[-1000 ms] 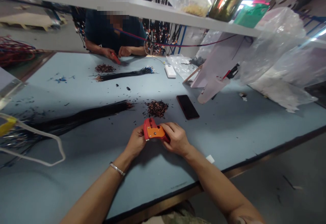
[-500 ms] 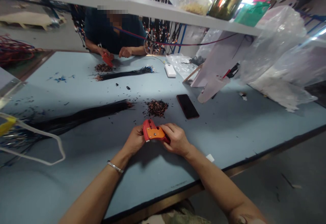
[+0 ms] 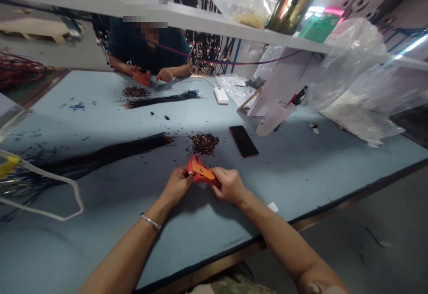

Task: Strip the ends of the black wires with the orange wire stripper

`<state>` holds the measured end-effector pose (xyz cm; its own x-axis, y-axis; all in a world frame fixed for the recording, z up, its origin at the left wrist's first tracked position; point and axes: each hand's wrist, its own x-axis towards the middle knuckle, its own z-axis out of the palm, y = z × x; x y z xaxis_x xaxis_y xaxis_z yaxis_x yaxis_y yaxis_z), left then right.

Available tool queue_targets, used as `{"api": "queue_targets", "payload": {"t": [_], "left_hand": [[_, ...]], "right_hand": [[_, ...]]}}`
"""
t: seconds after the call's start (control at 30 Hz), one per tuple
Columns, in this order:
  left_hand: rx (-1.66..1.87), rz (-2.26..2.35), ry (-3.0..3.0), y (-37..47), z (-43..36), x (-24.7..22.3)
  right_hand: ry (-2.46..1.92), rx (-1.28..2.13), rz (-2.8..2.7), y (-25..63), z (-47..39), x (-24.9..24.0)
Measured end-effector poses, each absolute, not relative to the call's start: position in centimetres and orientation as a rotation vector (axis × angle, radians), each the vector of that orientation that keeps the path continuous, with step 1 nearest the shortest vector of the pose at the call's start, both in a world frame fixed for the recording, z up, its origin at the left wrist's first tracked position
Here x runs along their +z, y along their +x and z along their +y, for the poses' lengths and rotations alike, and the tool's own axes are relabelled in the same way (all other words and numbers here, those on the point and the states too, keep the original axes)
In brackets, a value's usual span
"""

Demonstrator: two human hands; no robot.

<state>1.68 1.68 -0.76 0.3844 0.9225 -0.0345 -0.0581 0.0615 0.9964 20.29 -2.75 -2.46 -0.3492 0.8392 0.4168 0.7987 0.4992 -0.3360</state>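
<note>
My right hand is wrapped round the handles of a red wire stripper with an orange side plate. The tool is held above the table, its head pointing left. At that head my left hand is closed in a pinch, fingertips against or right beside the jaws. Whatever those fingers pinch is too small or hidden to make out. Just beyond the tool lies a pile of short stripped wire ends, black and copper. To its left stretches a bundle of black wires, with bared copper ends facing the pile.
A phone lies right of the pile. Across the table a co-worker's hand holds another red tool near a second wire bundle. A white power bank and plastic bags lie farther back. A shelf crosses above.
The wire stripper has rolled in my right hand, so its orange plate now looks narrower and more slanted. My right fingers are curled tighter. The view has shifted slightly.
</note>
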Motion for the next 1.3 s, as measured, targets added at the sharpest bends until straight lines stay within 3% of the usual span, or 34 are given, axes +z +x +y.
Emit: {"api": "queue_targets", "payload": {"t": [0.17, 0.27, 0.5, 0.6, 1.3], "left_hand": [[1.011, 0.921, 1.302, 1.5, 1.9, -1.1], [1.079, 1.044, 1.293, 1.2, 2.0, -1.2], [1.177, 1.256, 1.447, 0.9, 2.2, -0.5], [1.144, 1.285, 1.520, 0.8, 2.3, -0.3], [1.151, 1.172, 1.378, 0.7, 2.3, -0.7]], "right_hand": [[-1.323, 0.162, -2.122, 20.0, -2.6, -1.9], [-1.293, 0.376, -1.922, 20.0, -2.7, -0.6], [-0.916, 1.660, -1.094, 20.7, -2.8, 0.1], [-0.812, 1.905, -0.824, 20.6, -2.7, -0.7], [-0.809, 2.038, -0.844, 20.1, -3.3, -1.1]]}}
